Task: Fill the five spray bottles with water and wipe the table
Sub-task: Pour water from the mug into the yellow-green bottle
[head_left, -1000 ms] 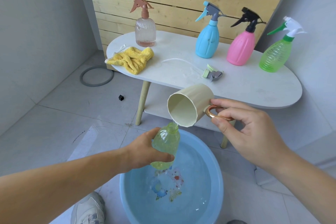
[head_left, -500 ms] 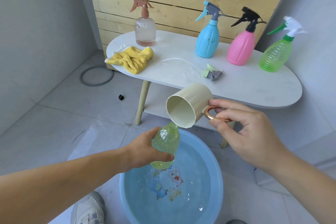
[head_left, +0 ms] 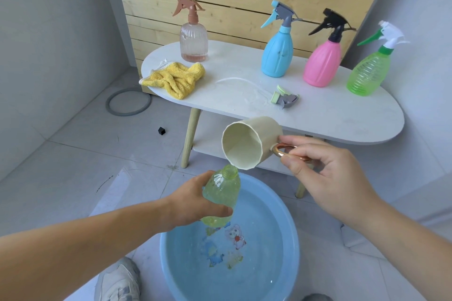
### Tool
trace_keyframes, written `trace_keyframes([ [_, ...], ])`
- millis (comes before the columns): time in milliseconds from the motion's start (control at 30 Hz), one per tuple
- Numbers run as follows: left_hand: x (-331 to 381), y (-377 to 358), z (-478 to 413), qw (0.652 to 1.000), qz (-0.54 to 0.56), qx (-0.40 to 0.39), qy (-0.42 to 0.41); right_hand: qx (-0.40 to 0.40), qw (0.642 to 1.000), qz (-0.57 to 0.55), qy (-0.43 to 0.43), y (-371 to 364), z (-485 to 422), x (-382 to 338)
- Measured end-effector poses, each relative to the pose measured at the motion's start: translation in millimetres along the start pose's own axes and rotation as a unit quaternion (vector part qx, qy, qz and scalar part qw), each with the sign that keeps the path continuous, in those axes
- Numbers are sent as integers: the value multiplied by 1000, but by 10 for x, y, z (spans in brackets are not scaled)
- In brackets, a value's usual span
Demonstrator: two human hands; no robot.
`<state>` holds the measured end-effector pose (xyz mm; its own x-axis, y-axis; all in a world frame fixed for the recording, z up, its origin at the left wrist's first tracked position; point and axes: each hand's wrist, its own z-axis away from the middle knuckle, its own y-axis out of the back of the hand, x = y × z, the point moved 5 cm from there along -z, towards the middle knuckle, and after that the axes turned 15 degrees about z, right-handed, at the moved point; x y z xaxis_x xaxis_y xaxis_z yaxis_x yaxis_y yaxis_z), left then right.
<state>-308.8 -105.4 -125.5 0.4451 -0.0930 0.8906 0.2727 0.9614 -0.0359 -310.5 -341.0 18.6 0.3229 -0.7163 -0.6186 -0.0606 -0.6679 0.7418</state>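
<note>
Lip of the tipped cream plastic mug (head_left: 252,142) held in the right hand (head_left: 325,173) sits just above the open neck of the translucent green bottle (head_left: 221,193), which the left hand (head_left: 195,200) grips, apparently upright, over the blue basin (head_left: 291,252).

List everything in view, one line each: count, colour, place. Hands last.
clear spray bottle: 1, pinkish, brown trigger, table back left
blue spray bottle: 1, blue, table back middle
pink spray bottle: 1, pink, table, right of middle
green spray bottle: 1, green, table right end
open bottle: 1, yellow-green, uncapped, over the basin
spray head: 1, green-grey, lying on table
cloth: 1, yellow, table left end
mug: 1, cream, tipped above the open bottle
basin: 1, blue, on floor, holds water
table: 1, white, by slatted wall
ring: 1, grey, floor left
block: 1, black, floor near ring
shoe: 1, grey-white, bottom edge
left hand: 1, grips open bottle
right hand: 1, holds mug handle
</note>
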Motion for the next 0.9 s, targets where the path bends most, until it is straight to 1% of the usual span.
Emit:
trace_keyframes([
  [100,-4,10,5,1000,-4,3,0,-20,996,-61,-61,-50,-15,116],
  [233,-17,35,9,1000,-9,9,3,-33,985,-91,-142,-170,-7,395],
  [333,-31,54,26,1000,-12,15,7,-53,981,-50,-180,-355,41,674],
  [400,-30,55,36,1000,-11,16,7,-83,979,2,-186,-506,81,836],
  [467,-30,49,36,1000,-7,18,7,-114,976,60,-173,-664,105,960],
  [567,-46,40,26,1000,-4,20,12,-152,972,115,-137,-820,136,1047],
  [733,-67,12,18,1000,-1,13,16,-176,959,219,-46,-931,184,1130],
  [900,-61,12,4,1000,-3,14,17,-171,946,272,36,-927,206,1091],
])
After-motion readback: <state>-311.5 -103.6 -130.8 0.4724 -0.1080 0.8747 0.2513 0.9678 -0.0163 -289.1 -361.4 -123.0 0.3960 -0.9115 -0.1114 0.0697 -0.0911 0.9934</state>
